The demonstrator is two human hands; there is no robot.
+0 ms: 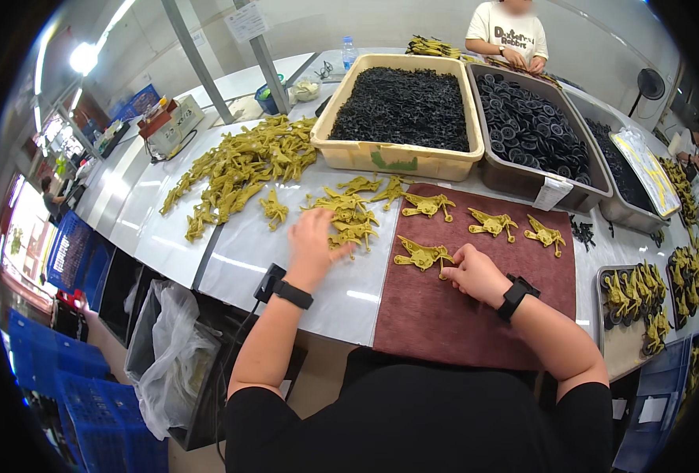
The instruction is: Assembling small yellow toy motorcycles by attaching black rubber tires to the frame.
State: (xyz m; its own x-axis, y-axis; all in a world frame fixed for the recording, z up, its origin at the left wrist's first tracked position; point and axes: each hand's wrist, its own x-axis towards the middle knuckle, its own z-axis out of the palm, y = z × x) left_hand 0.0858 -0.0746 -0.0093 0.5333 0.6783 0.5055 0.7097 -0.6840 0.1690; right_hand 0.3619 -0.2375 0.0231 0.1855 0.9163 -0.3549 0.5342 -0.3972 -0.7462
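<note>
My right hand (475, 273) is closed in a pinch at the right end of an olive-yellow plastic part (419, 254), which lies on a dark red cloth (475, 315). Three similar parts rest farther up the cloth, among them a middle one (491, 224). To the left, my left hand (312, 244) reaches over a small heap of the same yellow parts (349, 211). Its fingers and thumb are spread, with nothing seen in them, though the fingertips are slightly blurred.
Beyond the hands stand a cream bin (397, 158) of small black pieces and a grey bin (594, 188) of black wheels. A large yellow pile (247, 162) lies far left. At right is a metal tray (613, 335) of yellow parts with wheels. Across the table, another person (507, 35) works.
</note>
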